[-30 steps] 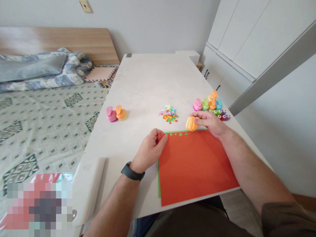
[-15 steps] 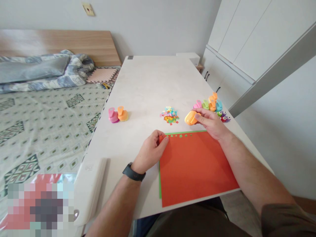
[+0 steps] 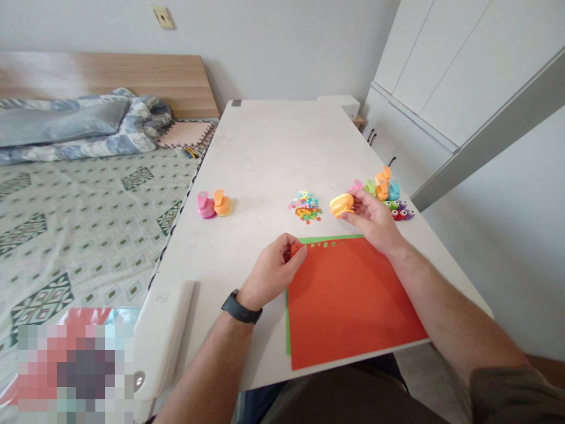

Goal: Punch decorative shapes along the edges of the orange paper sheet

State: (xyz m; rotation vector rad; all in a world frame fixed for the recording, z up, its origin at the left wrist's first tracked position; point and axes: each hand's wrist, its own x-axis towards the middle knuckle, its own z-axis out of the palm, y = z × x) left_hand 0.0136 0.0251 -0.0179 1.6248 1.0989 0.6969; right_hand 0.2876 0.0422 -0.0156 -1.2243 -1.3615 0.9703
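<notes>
Gripping orange punch point(image 3: 341, 205) between right fingers point(image 3: 364, 202), corner of red sheet point(image 3: 355, 297) between left fingers point(image 3: 296, 260).

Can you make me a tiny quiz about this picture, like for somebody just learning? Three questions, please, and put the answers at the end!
1. True or false: the green sheet lies under the red sheet.
2. Which grip holds an orange punch up off the table? A) left B) right C) neither
3. Fill in the blank: to the left of the paper cutouts stand two punches, an orange one and a ____ one.

Key: 1. True. 2. B, the right grip. 3. Pink.
</notes>
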